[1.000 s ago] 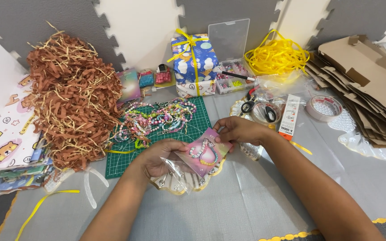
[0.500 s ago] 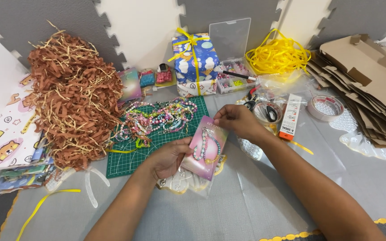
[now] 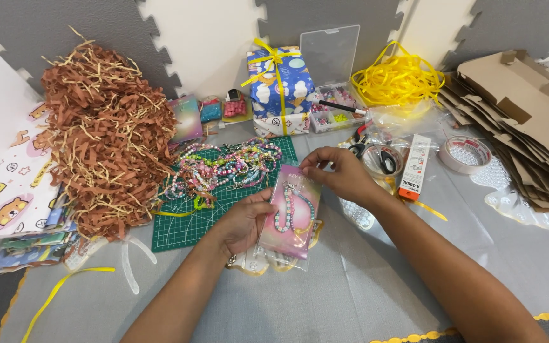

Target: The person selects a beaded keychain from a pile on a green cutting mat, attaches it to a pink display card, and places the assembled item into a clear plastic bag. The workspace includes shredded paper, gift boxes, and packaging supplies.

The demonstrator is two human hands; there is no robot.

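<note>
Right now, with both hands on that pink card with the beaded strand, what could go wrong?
The left hand and right hand hold the pink card only by its edges, above a stack of clear packets; it could slip or bend. The loose beaded strands on the green cutting mat lie right beside it, so a sweep of the wrist might snag or scatter them.

Brown paper shred (image 3: pixel 106 130), gift box (image 3: pixel 279 82), tape roll (image 3: pixel 464 154)
</note>
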